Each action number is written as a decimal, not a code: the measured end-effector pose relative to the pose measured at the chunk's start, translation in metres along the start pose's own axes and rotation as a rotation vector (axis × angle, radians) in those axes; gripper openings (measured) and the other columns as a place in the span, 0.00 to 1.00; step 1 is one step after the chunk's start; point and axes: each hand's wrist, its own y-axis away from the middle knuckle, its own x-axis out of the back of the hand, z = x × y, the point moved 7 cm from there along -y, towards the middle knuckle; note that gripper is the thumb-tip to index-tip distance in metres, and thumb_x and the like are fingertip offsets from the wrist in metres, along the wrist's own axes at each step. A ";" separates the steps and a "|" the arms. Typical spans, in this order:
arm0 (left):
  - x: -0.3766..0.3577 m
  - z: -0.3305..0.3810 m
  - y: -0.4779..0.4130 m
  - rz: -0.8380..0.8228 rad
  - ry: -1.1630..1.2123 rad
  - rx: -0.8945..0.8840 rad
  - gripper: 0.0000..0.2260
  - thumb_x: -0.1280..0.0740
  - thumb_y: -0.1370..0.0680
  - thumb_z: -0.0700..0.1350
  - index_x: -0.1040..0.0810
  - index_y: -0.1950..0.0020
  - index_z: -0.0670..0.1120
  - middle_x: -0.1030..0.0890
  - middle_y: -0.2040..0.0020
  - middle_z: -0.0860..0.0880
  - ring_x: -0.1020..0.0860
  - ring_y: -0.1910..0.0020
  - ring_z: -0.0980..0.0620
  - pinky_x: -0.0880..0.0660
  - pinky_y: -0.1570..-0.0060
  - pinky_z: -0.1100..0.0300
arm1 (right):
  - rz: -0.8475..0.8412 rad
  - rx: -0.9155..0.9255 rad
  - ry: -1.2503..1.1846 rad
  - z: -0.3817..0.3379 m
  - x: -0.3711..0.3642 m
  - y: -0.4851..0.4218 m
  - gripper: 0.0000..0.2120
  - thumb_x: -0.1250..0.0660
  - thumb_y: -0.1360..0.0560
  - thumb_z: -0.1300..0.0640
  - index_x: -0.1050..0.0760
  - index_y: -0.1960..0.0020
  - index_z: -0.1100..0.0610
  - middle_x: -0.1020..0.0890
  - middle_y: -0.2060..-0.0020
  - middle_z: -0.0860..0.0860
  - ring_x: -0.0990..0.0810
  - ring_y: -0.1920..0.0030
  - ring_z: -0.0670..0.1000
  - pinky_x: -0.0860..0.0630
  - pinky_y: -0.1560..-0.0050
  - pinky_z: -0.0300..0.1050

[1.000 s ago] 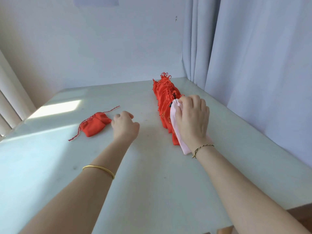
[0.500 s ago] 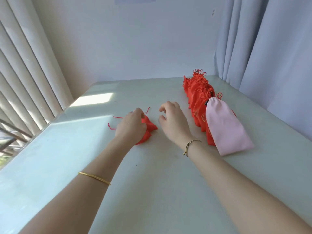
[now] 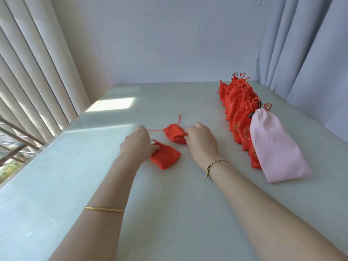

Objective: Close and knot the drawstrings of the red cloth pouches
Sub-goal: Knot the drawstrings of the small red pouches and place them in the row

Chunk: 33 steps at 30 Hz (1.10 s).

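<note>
Your left hand (image 3: 138, 146) grips the near pouch (image 3: 166, 158) on its right; your right hand (image 3: 201, 142) pinches the far pouch (image 3: 174, 134) on its left.

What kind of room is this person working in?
Likely a home or small workroom, not a factory: a pale table beside window blinds, curtains on the right, and a row of red pouches.
</note>
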 end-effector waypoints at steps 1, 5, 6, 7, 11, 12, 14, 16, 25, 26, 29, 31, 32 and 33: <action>0.001 0.000 0.002 -0.003 0.011 -0.008 0.19 0.30 0.28 0.48 0.33 0.44 0.40 0.24 0.50 0.42 0.25 0.47 0.39 0.27 0.47 0.49 | 0.033 -0.047 -0.006 0.007 0.003 -0.001 0.09 0.42 0.21 0.59 0.26 0.46 0.60 0.26 0.46 0.58 0.28 0.43 0.59 0.31 0.49 0.49; 0.004 0.003 0.008 -0.039 0.017 -0.060 0.17 0.31 0.28 0.43 0.33 0.44 0.41 0.24 0.52 0.44 0.24 0.51 0.41 0.26 0.51 0.50 | 0.144 -0.159 -0.091 0.021 0.017 0.002 0.09 0.41 0.22 0.61 0.27 0.43 0.59 0.28 0.45 0.58 0.28 0.44 0.59 0.30 0.48 0.50; 0.005 0.004 0.008 -0.047 0.044 -0.082 0.16 0.31 0.28 0.42 0.33 0.45 0.43 0.23 0.52 0.45 0.24 0.51 0.43 0.26 0.52 0.51 | 0.203 -0.131 -0.114 0.019 0.023 0.003 0.10 0.40 0.24 0.61 0.27 0.43 0.59 0.28 0.45 0.57 0.28 0.44 0.59 0.30 0.48 0.50; 0.005 0.006 0.009 -0.049 0.092 -0.109 0.15 0.32 0.28 0.41 0.32 0.45 0.44 0.23 0.53 0.46 0.24 0.52 0.44 0.25 0.54 0.52 | 0.256 -0.086 -0.164 0.014 0.028 0.004 0.12 0.40 0.25 0.62 0.26 0.43 0.58 0.28 0.46 0.56 0.28 0.45 0.57 0.30 0.47 0.49; 0.015 0.028 0.017 -0.029 0.401 -0.308 0.14 0.31 0.29 0.35 0.31 0.49 0.45 0.25 0.61 0.51 0.27 0.62 0.52 0.29 0.63 0.59 | 0.100 0.001 -0.708 -0.013 0.030 0.002 0.14 0.38 0.28 0.65 0.22 0.44 0.59 0.22 0.52 0.52 0.26 0.53 0.46 0.30 0.45 0.40; 0.018 0.035 0.020 -0.023 0.468 -0.365 0.14 0.31 0.30 0.33 0.31 0.50 0.45 0.26 0.61 0.51 0.27 0.63 0.52 0.28 0.62 0.60 | -0.013 -0.021 -0.845 -0.019 0.025 0.003 0.13 0.37 0.28 0.64 0.21 0.45 0.60 0.21 0.55 0.50 0.26 0.53 0.43 0.30 0.45 0.38; 0.024 0.044 0.026 0.000 0.554 -0.453 0.14 0.31 0.31 0.32 0.31 0.51 0.44 0.26 0.61 0.52 0.26 0.63 0.52 0.27 0.60 0.59 | -0.185 -0.057 -1.027 -0.026 0.019 0.008 0.07 0.34 0.27 0.62 0.19 0.52 0.61 0.21 0.64 0.46 0.26 0.61 0.38 0.30 0.55 0.32; 0.026 0.047 0.029 0.029 0.570 -0.479 0.16 0.30 0.30 0.33 0.31 0.49 0.46 0.26 0.59 0.52 0.26 0.63 0.54 0.27 0.60 0.62 | -0.203 -0.053 -1.085 -0.027 0.021 0.012 0.05 0.32 0.27 0.60 0.19 0.60 0.58 0.22 0.70 0.45 0.27 0.70 0.36 0.34 0.64 0.28; 0.021 0.028 0.019 0.009 0.450 -0.325 0.04 0.33 0.24 0.44 0.20 0.53 0.45 0.21 0.63 0.50 0.25 0.69 0.57 0.30 0.68 0.66 | -0.096 -0.353 -1.345 0.007 0.025 0.012 0.09 0.36 0.25 0.59 0.22 0.64 0.54 0.21 0.67 0.49 0.27 0.72 0.45 0.34 0.70 0.37; 0.023 0.025 0.018 0.020 0.452 -0.308 0.04 0.33 0.24 0.44 0.20 0.55 0.45 0.22 0.64 0.51 0.26 0.69 0.57 0.31 0.68 0.67 | -0.077 -0.398 -1.378 0.011 0.025 0.012 0.10 0.36 0.25 0.59 0.23 0.64 0.54 0.21 0.68 0.50 0.27 0.71 0.46 0.34 0.70 0.37; 0.026 0.016 0.015 0.031 0.475 -0.251 0.06 0.33 0.24 0.45 0.18 0.57 0.46 0.23 0.65 0.51 0.27 0.69 0.56 0.31 0.66 0.65 | -0.020 -0.527 -1.491 0.025 0.024 0.013 0.10 0.38 0.24 0.59 0.24 0.63 0.55 0.21 0.71 0.48 0.26 0.72 0.45 0.34 0.72 0.36; 0.028 0.011 0.014 0.035 0.506 -0.206 0.09 0.34 0.23 0.46 0.18 0.60 0.45 0.24 0.66 0.51 0.28 0.69 0.54 0.29 0.63 0.63 | -0.014 -0.599 -1.570 0.032 0.022 0.014 0.10 0.38 0.23 0.58 0.24 0.63 0.55 0.20 0.73 0.47 0.25 0.73 0.44 0.32 0.72 0.34; 0.028 0.007 0.013 0.033 0.549 -0.178 0.10 0.35 0.23 0.47 0.19 0.62 0.45 0.25 0.67 0.51 0.28 0.69 0.54 0.29 0.62 0.62 | -0.014 -0.633 -1.625 0.034 0.020 0.014 0.11 0.38 0.23 0.58 0.24 0.63 0.55 0.20 0.74 0.47 0.25 0.74 0.43 0.31 0.73 0.34; 0.029 0.003 0.012 0.025 0.626 -0.144 0.11 0.35 0.23 0.46 0.21 0.64 0.44 0.25 0.67 0.51 0.29 0.68 0.53 0.28 0.61 0.62 | -0.006 -0.672 -1.688 0.037 0.019 0.015 0.11 0.39 0.23 0.58 0.24 0.63 0.56 0.20 0.74 0.48 0.24 0.75 0.43 0.30 0.73 0.33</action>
